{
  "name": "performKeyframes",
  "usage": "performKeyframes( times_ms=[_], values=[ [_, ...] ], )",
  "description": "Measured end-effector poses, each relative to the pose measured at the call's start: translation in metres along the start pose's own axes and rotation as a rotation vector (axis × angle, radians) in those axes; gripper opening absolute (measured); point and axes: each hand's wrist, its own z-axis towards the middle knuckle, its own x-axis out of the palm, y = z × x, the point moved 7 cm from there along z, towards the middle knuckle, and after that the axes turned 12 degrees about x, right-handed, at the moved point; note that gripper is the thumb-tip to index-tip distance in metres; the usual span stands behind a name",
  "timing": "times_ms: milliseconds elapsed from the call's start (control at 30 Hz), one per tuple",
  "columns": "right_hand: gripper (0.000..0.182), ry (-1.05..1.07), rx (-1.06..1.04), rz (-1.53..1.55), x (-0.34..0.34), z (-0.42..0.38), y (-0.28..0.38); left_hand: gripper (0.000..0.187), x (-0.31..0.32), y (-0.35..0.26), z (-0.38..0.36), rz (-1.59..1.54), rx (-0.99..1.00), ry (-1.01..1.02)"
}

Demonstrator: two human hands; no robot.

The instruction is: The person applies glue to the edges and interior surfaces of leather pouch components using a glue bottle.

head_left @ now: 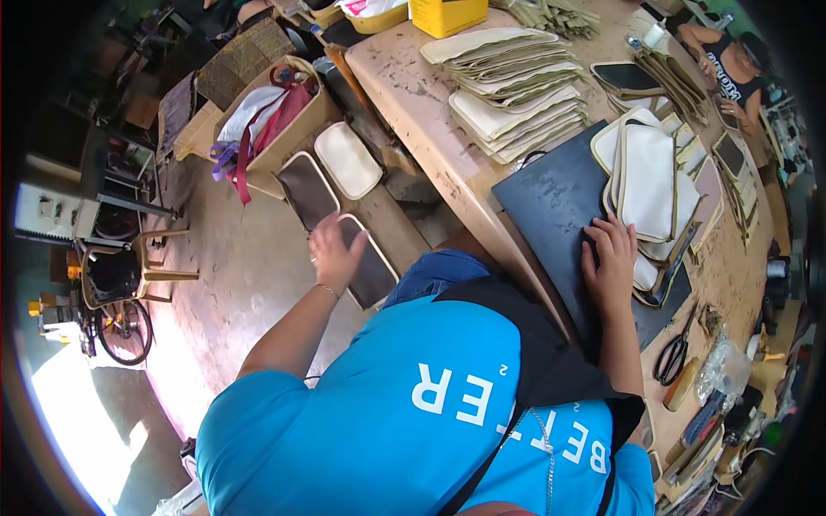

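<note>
My left hand (335, 249) reaches out to the side with its fingers apart, over dark brown rounded panels. One dark brown panel (307, 191) lies just beyond the fingertips, another brown panel (368, 262) is partly under the hand, and a cream panel (348, 161) is beside them. My right hand (613, 258) rests palm down with fingers stretched, its fingertips at the lower edge of a pile of cream panels (647, 185). Beneath that hand and pile is a dark flat board (551, 193) on the worktable. Nothing is visibly gripped by either hand.
Tall stacks of cream pieces (516, 86) stand farther along the worktable (404, 95). Black scissors (672, 357) lie right of my arm. A carton (301, 112) with cloth stands at left, near a chair (129, 271). Another person (731, 77) sits across the table.
</note>
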Motion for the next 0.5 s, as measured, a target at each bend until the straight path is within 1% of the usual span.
performKeyframes(
  times_ms=[33, 67, 100, 167, 200, 233, 300, 400, 500],
  values=[
    [0.023, 0.007, 0.005, -0.001, -0.001, 0.0, 0.001, 0.074, -0.012, -0.042, 0.021, -0.099, 0.072, 0.053],
    [0.023, 0.013, 0.011, -0.002, -0.001, 0.0, 0.001, 0.076, -0.014, -0.074, 0.036, -0.087, 0.247, 0.012],
    [0.023, 0.008, 0.007, 0.003, -0.002, -0.001, 0.0, 0.077, -0.033, -0.12, 0.053, -0.147, 0.352, 0.038],
    [0.023, 0.006, 0.015, 0.014, -0.003, -0.001, 0.001, 0.078, -0.051, -0.192, 0.076, 0.097, 0.578, 0.058],
    [0.023, 0.006, 0.02, 0.018, -0.003, -0.002, 0.001, 0.079, -0.052, -0.222, 0.083, 0.103, 0.699, 0.03],
    [0.022, 0.004, 0.024, 0.025, -0.005, -0.002, 0.001, 0.075, -0.049, -0.25, 0.085, 0.161, 0.816, -0.01],
    [0.022, 0.002, 0.023, 0.032, -0.005, -0.003, 0.0, 0.065, -0.036, -0.297, 0.083, 0.284, 1.129, -0.028],
    [0.021, -0.008, 0.016, 0.04, -0.006, -0.002, -0.001, 0.059, 0.004, -0.344, 0.067, 0.651, 1.303, 0.193],
    [0.021, -0.008, 0.024, 0.047, -0.006, -0.003, -0.002, 0.06, 0.006, -0.365, 0.066, 0.871, 1.382, 0.342]
  ],
)
